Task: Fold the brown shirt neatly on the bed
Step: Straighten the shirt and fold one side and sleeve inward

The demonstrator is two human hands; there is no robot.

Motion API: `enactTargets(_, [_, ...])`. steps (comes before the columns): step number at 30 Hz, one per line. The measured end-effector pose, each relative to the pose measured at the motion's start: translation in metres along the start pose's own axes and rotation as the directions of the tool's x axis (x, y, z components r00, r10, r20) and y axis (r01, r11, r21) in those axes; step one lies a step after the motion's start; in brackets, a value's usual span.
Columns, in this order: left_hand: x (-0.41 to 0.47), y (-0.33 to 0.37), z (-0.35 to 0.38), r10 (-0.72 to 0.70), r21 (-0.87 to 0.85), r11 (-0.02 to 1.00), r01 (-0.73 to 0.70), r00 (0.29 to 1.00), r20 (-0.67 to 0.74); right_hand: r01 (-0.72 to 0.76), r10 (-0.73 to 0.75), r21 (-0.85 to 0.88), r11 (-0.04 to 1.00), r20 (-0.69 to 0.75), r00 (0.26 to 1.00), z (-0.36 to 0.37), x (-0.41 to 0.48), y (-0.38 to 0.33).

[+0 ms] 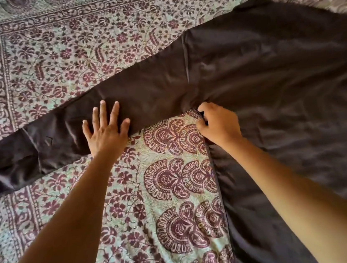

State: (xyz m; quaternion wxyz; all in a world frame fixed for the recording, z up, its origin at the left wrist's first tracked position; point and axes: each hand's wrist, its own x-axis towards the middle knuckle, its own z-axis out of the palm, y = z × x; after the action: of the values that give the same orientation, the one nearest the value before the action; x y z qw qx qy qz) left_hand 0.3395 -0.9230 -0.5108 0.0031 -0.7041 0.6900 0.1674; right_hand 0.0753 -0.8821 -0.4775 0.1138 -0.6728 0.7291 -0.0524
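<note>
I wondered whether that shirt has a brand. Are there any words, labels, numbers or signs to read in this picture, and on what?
None: no text can be read anywhere in the view.
The brown shirt shows plain fabric, with no tag or print in view.
The bedspread bears only flower and fan patterns, no letters.

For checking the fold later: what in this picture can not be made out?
1. Head view: the brown shirt runs past the right and bottom edges; hem and other sleeve are out of frame.
2. The sleeve: its end is cut off by the left edge.
3. The right hand: its fingertips are hidden by its own knuckles.
</note>
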Motion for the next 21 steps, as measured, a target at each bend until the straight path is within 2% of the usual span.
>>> enactTargets(3, [0.001, 0.006, -0.004, -0.045, -0.030, 0.999, 0.045, 0.999, 0.016, 0.106, -0.101, 0.024, 0.994, -0.149, 0.984, 0.000, 0.006, 0.014])
enactTargets(6, [0.011, 0.038, -0.009, -0.099, -0.099, 0.991, 0.086, 0.987, -0.130, 0.065, -0.042, 0.062, 0.996, -0.307, 0.951, 0.004, 0.029, 0.029])
enactTargets(7, [0.016, 0.055, -0.010, -0.068, -0.097, 0.994, 0.051, 0.981, -0.179, 0.031, -0.009, 0.072, 0.997, -0.293, 0.956, 0.005, 0.037, 0.032])
enactTargets(9, [0.033, 0.096, -0.008, 0.063, -0.092, 0.992, -0.083, 0.978, -0.200, -0.041, 0.053, 0.075, 0.996, -0.176, 0.983, 0.011, 0.053, 0.038])
enactTargets(11, [0.055, 0.139, -0.002, 0.203, -0.120, 0.968, -0.221, 0.968, -0.148, -0.088, 0.092, 0.050, 0.995, -0.083, 0.992, 0.023, 0.064, 0.042])
enactTargets(13, [0.075, 0.174, 0.010, 0.319, -0.131, 0.936, -0.325, 0.945, -0.067, -0.116, 0.116, 0.001, 0.993, -0.085, 0.990, 0.034, 0.066, 0.042])
enactTargets(15, [0.091, 0.193, 0.025, 0.382, -0.044, 0.923, -0.382, 0.924, -0.010, -0.140, 0.135, -0.042, 0.989, -0.109, 0.985, 0.040, 0.068, 0.043])
enactTargets(18, [0.102, 0.193, 0.037, 0.412, 0.127, 0.906, -0.404, 0.910, -0.041, -0.139, 0.131, -0.086, 0.986, -0.092, 0.987, 0.042, 0.070, 0.045])
enactTargets(21, [0.107, 0.185, 0.035, 0.456, 0.157, 0.882, -0.444, 0.889, -0.049, -0.130, 0.121, -0.082, 0.988, -0.111, 0.986, 0.042, 0.070, 0.044])
